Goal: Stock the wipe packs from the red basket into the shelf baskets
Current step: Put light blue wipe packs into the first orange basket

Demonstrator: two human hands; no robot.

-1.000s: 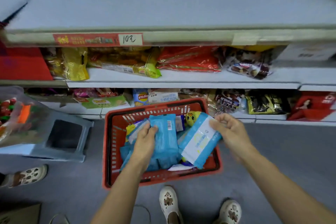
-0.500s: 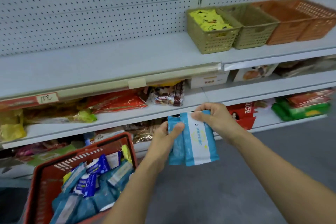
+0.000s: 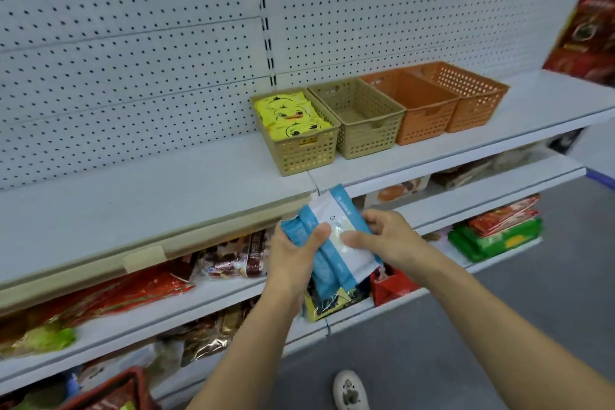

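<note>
Below shelf baskets [image 3: 372,120], both hands' fingers [image 3: 317,236] grasp blue wipe packs [image 3: 336,243], printing unreadable.

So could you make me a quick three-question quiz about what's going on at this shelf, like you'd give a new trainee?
1. True or false: the blue wipe packs are held by both hands, the left hand and the right hand.
2. Which shelf basket already holds yellow packs? A) the left tan basket B) the right tan basket C) the near orange basket D) the far orange basket
3. Fill in: the four baskets stand in a row on the ____ shelf.

Key: 1 true; 2 A; 3 top.
</note>
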